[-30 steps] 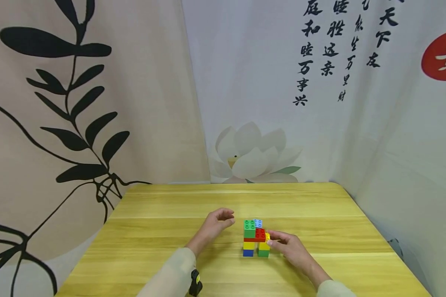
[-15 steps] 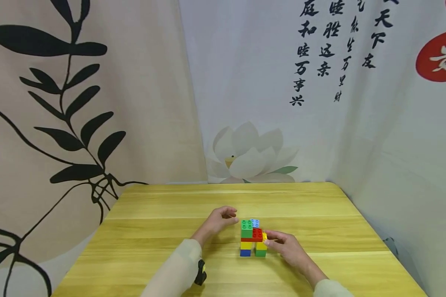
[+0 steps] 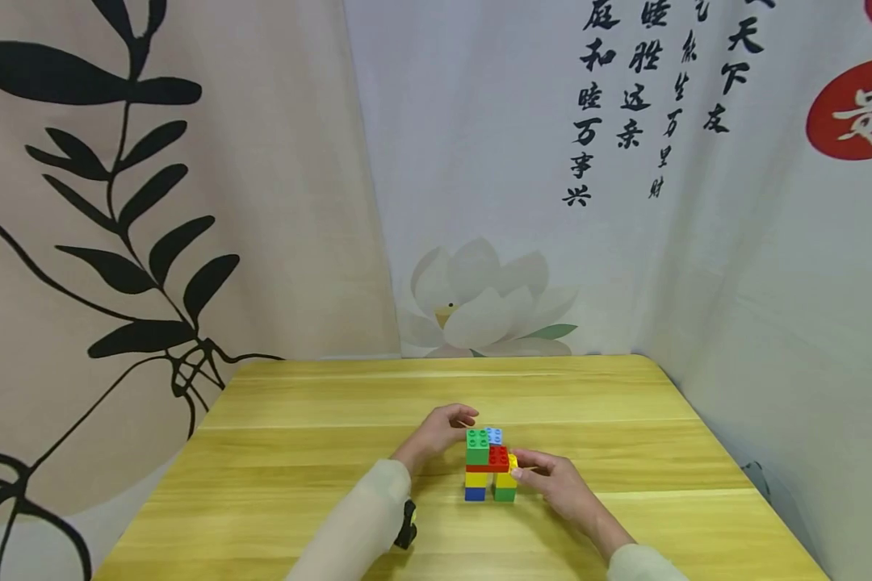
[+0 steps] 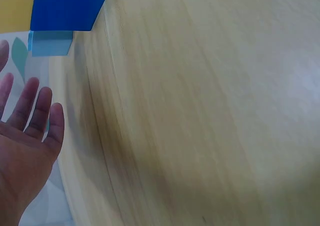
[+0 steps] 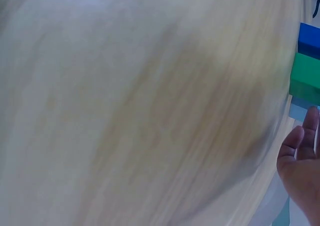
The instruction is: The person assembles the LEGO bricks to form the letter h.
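Note:
A small building-block structure stands on the table: a green brick (image 3: 477,446) tops its left side, a light-blue brick (image 3: 494,436) sits behind, and a red brick (image 3: 498,457) bridges two legs. The left leg is yellow over a blue brick (image 3: 475,494); the right one is yellow over a green base brick (image 3: 505,495). My right hand (image 3: 563,488) pinches the yellow brick (image 3: 506,480) at the right side, thumb in front and fingers behind. My left hand (image 3: 439,432) is at the back left, fingers loosely bent, thumb tip partly hidden behind the green top brick. The left wrist view shows its spread fingers (image 4: 37,116) below the bricks.
The wooden table (image 3: 320,436) carries the structure near its middle. Behind it hangs a curtain (image 3: 298,202) with printed leaves, a lotus and writing. A black strapped device (image 3: 407,526) is on the left sleeve.
My left hand has moved right, up to the structure's back left side. The right hand keeps its place at the yellow brick. The whole head view has shifted slightly.

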`<state>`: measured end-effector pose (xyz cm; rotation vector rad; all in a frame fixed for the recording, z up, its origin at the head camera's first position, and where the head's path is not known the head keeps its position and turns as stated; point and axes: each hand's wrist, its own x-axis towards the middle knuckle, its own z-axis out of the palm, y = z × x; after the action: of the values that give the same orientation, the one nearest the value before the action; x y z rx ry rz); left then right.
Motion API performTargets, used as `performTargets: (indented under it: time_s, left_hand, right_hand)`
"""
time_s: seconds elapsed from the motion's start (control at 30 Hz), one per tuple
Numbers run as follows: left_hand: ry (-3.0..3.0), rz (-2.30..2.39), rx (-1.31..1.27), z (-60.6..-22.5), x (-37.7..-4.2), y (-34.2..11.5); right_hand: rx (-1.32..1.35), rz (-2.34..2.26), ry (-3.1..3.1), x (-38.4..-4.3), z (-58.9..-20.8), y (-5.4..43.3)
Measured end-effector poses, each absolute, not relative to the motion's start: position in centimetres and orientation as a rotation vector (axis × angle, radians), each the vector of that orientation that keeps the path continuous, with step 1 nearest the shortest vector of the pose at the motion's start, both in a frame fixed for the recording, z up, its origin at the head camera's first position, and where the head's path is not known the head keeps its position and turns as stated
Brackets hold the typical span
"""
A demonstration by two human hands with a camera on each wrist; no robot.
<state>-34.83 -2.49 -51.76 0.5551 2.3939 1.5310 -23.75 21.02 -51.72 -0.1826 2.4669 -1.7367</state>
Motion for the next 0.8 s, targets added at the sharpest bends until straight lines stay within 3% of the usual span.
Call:
performTargets:
  time_s: [0.8]
  left_hand:
    - [2.333,1.459,0.501,-52.5,-35.2,-0.9]
  right_hand:
    - [-0.191,-1.748,2.478,-23.9,-51.9,20.9]
